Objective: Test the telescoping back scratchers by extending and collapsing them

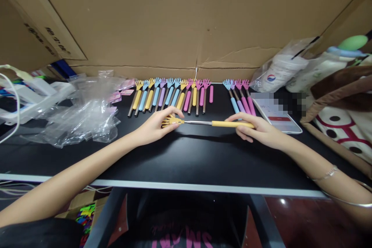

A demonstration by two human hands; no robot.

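Note:
A yellow back scratcher (200, 123) with a metal rod is held level above the black table, between my two hands. My left hand (158, 124) grips its claw-shaped head, the fingers closed around it. At the other end, my right hand (252, 127) is closed on the yellow handle sleeve. Behind them lies a row of scratcher parts: claw heads on metal rods alternate with loose coloured sleeves, such as a pink sleeve (211, 94). Just beyond my right hand, several whole scratchers (238, 99) in blue, purple and pink lie side by side.
Clear plastic bags (90, 112) are heaped at the left, near a white power strip (26, 100) with cables. On the right are a phone (279, 114), a lidded cup (280, 71) in a bag, a bottle (322, 66) and a fabric bag (345, 124). Cardboard (174, 19) walls the back.

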